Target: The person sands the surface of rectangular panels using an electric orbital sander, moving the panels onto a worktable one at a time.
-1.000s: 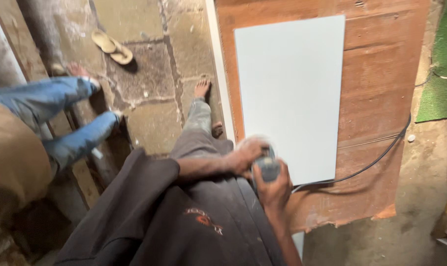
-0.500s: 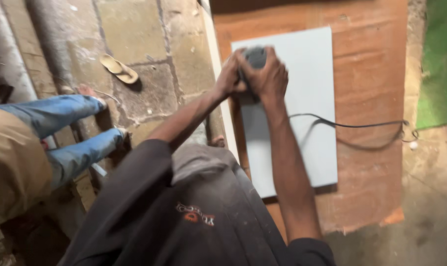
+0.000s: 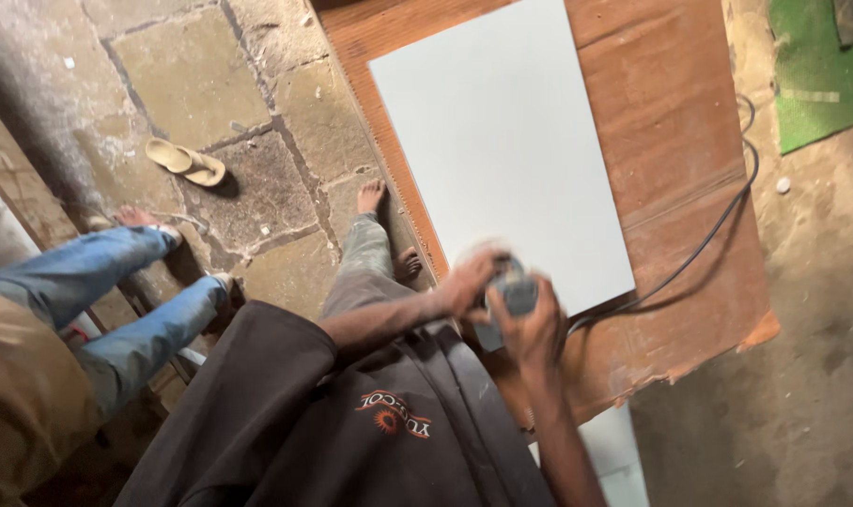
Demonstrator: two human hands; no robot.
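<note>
A small grey power tool (image 3: 513, 293) is held by both hands at the near edge of a white panel (image 3: 502, 150), the left hand (image 3: 471, 280) being closed on its left side and the right hand (image 3: 537, 327) closed on it from the near side. The panel is laid flat on a brown wooden bench (image 3: 690, 141), and a black cable (image 3: 699, 246) is led from the tool across the bench to the right. On the stone floor (image 3: 201, 84) at the left, a pair of sandals (image 3: 186, 161) is seen, and the jeans-covered legs of another person (image 3: 116, 300) are placed beside the bench.
</note>
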